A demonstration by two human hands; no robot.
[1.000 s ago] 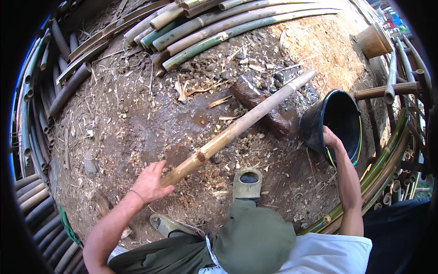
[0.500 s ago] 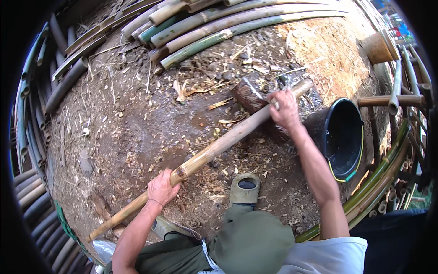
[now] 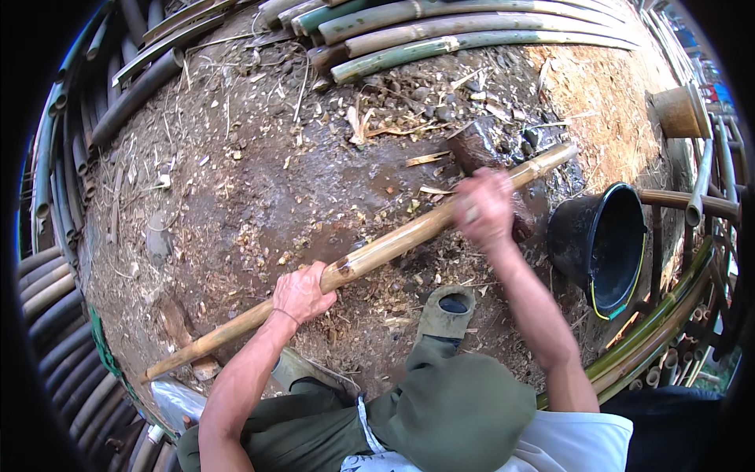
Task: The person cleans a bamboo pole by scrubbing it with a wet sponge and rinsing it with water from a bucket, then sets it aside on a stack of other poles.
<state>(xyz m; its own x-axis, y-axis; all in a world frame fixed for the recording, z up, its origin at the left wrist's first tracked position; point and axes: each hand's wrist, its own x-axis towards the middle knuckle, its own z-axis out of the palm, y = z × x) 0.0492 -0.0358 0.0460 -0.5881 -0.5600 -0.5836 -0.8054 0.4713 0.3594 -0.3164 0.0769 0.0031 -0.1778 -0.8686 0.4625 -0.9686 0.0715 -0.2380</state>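
Note:
A long, pale yellow bamboo pole (image 3: 401, 238) slants from the lower left up to the right, and its upper part crosses a wet, dark brown log (image 3: 473, 149) on the ground. Halfway along, my left hand (image 3: 303, 294) is wrapped round the pole. My right hand (image 3: 484, 208), smeared by motion, is closed over the pole just short of the log. Whether anything sits between that palm and the bamboo is hidden. The stretch of pole between my hands looks wet and shiny. Its lower end comes down near a piece of wood (image 3: 178, 324).
A black bucket (image 3: 568, 240) stands right of the log. Bamboo poles (image 3: 472, 43) are stacked at the far side, with more dark poles (image 3: 138, 94) along the left. Green split bamboo (image 3: 657, 330) lies at the right. Wood chips litter the muddy ground; my shoes (image 3: 444, 318) are close below the pole.
My right hand has slid down along the pole, away from its upper end and toward my left hand. My left hand keeps its grip. The whole view has shifted, moving the surroundings rightward.

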